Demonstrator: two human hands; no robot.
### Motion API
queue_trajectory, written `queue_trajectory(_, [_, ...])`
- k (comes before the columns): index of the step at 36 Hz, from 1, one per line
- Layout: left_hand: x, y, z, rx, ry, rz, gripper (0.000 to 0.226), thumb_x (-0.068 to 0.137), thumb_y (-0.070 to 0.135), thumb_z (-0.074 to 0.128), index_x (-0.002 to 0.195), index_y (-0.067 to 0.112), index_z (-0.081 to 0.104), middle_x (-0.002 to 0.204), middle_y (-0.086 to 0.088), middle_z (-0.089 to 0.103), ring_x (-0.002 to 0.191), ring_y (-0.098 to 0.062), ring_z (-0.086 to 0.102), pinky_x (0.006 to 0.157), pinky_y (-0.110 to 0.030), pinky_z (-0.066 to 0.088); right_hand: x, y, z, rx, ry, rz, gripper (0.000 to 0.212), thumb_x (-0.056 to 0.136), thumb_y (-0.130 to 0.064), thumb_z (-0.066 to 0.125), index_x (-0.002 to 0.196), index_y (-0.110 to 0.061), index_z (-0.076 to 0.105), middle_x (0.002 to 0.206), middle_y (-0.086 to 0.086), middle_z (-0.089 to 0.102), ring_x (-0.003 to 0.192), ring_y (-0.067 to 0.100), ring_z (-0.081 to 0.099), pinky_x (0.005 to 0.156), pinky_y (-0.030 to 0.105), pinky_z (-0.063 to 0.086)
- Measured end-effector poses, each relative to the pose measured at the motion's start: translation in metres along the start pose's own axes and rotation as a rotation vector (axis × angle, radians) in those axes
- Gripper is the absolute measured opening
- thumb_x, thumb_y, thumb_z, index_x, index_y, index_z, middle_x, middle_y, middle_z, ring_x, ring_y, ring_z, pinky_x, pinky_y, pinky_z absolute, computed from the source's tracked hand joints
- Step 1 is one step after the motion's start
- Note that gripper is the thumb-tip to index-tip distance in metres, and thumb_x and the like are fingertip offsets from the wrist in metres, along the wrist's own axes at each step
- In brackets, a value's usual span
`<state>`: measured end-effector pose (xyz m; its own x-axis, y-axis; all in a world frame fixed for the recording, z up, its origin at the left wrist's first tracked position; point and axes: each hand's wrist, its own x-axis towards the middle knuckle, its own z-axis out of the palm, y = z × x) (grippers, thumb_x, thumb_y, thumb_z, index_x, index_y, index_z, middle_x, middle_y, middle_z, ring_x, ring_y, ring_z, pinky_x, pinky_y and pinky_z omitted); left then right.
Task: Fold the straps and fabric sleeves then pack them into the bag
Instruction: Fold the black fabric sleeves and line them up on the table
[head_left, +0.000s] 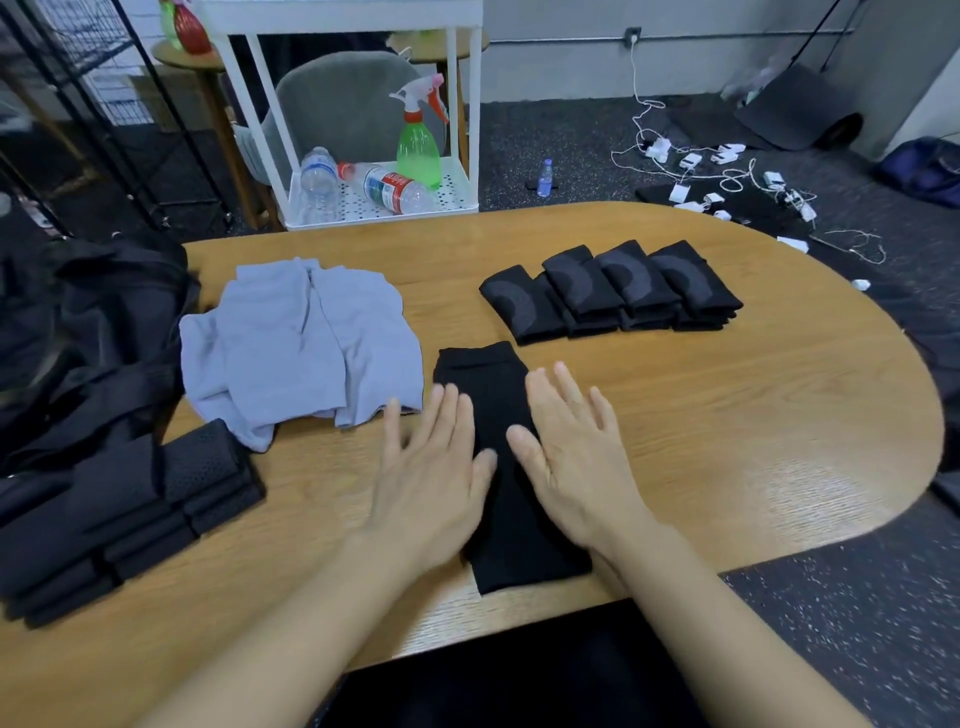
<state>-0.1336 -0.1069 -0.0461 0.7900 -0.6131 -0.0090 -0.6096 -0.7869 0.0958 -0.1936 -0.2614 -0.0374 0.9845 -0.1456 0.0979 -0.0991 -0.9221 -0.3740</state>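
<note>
A black fabric sleeve (498, 467) lies lengthwise on the desk (727, 441) in front of the person. The left hand (431, 467) and right hand (576, 457) rest flat along its two sides, fingers straight and spread, gripping nothing, probably to smooth it for folding. Folded black sleeves (613, 291) sit in a row beyond, grey sleeves (301, 343) lie unfolded to the left, folded straps (130, 509) are stacked near the bag (88, 332).

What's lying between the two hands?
In the head view, a black fabric sleeve lies flat between the left hand and right hand.
</note>
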Motion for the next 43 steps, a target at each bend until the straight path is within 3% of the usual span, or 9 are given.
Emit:
queue_trajectory(6, [-0.033, 0.004, 0.026, 0.071, 0.003, 0.065, 0.066, 0.099, 0.046, 0.021, 0.144, 0.003, 0.043, 0.151, -0.012, 0.040, 0.143, -0.024, 0.032, 0.115, -0.051, 0.003, -0.041, 0.000, 0.017, -0.151, -0.266, -0.078, 0.081, 0.086, -0.065, -0.012, 0.154, -0.020, -0.011, 0.160, -0.007, -0.022, 0.142, 0.004, -0.030, 0.116, 0.038, -0.021])
queue_trajectory(12, [-0.031, -0.006, 0.014, 0.154, -0.081, 0.080, 0.089, 0.080, 0.057, -0.024, 0.154, 0.011, -0.008, 0.162, -0.004, -0.012, 0.148, -0.015, -0.018, 0.110, -0.048, -0.029, -0.048, 0.021, 0.011, -0.226, -0.298, -0.039, 0.086, 0.077, -0.065, -0.022, 0.151, -0.021, -0.019, 0.156, -0.009, -0.029, 0.140, 0.006, -0.034, 0.115, 0.042, -0.022])
queue_trajectory(20, [-0.029, -0.017, 0.009, 0.071, -0.101, 0.121, 0.091, 0.077, 0.063, -0.023, 0.154, 0.017, -0.012, 0.162, 0.003, -0.019, 0.143, -0.007, -0.028, 0.109, -0.046, -0.030, -0.054, 0.035, 0.002, -0.112, -0.289, 0.039, 0.092, 0.075, -0.070, -0.021, 0.153, -0.021, -0.012, 0.157, -0.011, -0.024, 0.140, 0.002, -0.031, 0.118, 0.035, -0.017])
queue_trajectory(23, [-0.037, -0.018, 0.000, -0.048, 0.002, 0.179, 0.086, 0.085, 0.070, -0.006, 0.157, 0.022, 0.005, 0.163, 0.006, -0.007, 0.148, -0.006, -0.012, 0.116, -0.044, -0.018, -0.058, 0.036, -0.002, -0.029, -0.231, 0.042, 0.097, 0.074, -0.073, -0.019, 0.155, -0.020, -0.006, 0.158, -0.011, -0.019, 0.141, 0.000, -0.028, 0.119, 0.032, -0.014])
queue_trajectory(25, [-0.044, -0.016, -0.006, -0.127, 0.096, 0.273, 0.078, 0.088, 0.075, 0.020, 0.149, 0.028, 0.034, 0.159, 0.009, 0.024, 0.146, -0.006, 0.018, 0.117, -0.040, -0.002, -0.062, 0.032, -0.004, -0.015, -0.176, -0.011, 0.093, 0.079, -0.072, -0.015, 0.156, -0.021, -0.002, 0.159, -0.012, -0.014, 0.142, -0.002, -0.025, 0.119, 0.030, -0.012])
queue_trajectory(29, [-0.054, -0.014, -0.009, -0.184, 0.118, 0.425, 0.049, 0.075, 0.070, 0.056, 0.109, 0.035, 0.059, 0.112, 0.021, 0.055, 0.108, 0.001, 0.047, 0.103, -0.035, 0.020, -0.069, 0.017, -0.011, 0.013, -0.087, -0.147, 0.076, 0.090, -0.062, 0.016, 0.155, -0.023, 0.023, 0.161, -0.010, 0.010, 0.148, 0.001, -0.004, 0.119, 0.030, -0.003])
queue_trajectory(33, [-0.055, -0.018, -0.004, -0.197, 0.131, 0.434, 0.034, 0.074, 0.055, 0.055, 0.097, 0.032, 0.067, 0.096, 0.020, 0.062, 0.093, -0.001, 0.056, 0.101, -0.034, 0.022, -0.077, 0.005, -0.013, 0.042, -0.096, -0.206, 0.064, 0.081, -0.043, 0.048, 0.142, -0.022, 0.048, 0.141, -0.004, 0.053, 0.136, 0.008, 0.038, 0.112, 0.018, 0.005])
queue_trajectory(39, [-0.050, -0.019, -0.002, -0.169, 0.137, 0.398, 0.028, 0.071, 0.034, 0.056, 0.095, 0.031, 0.070, 0.085, 0.016, 0.068, 0.082, -0.003, 0.059, 0.104, -0.029, 0.018, -0.083, 0.006, -0.009, -0.020, -0.157, -0.224, 0.079, 0.073, -0.036, 0.052, 0.149, -0.023, 0.036, 0.149, -0.007, 0.042, 0.140, 0.002, 0.026, 0.114, 0.015, 0.002])
queue_trajectory(43, [-0.049, -0.015, 0.001, -0.403, 0.181, 0.209, 0.023, 0.082, 0.040, 0.048, 0.094, 0.037, 0.067, 0.079, 0.020, 0.067, 0.081, 0.002, 0.057, 0.105, -0.031, 0.020, -0.078, 0.006, -0.006, 0.084, -0.074, -0.111, 0.062, 0.085, -0.027, 0.059, 0.145, -0.027, 0.044, 0.138, -0.008, 0.052, 0.130, 0.008, 0.036, 0.106, 0.010, 0.013])
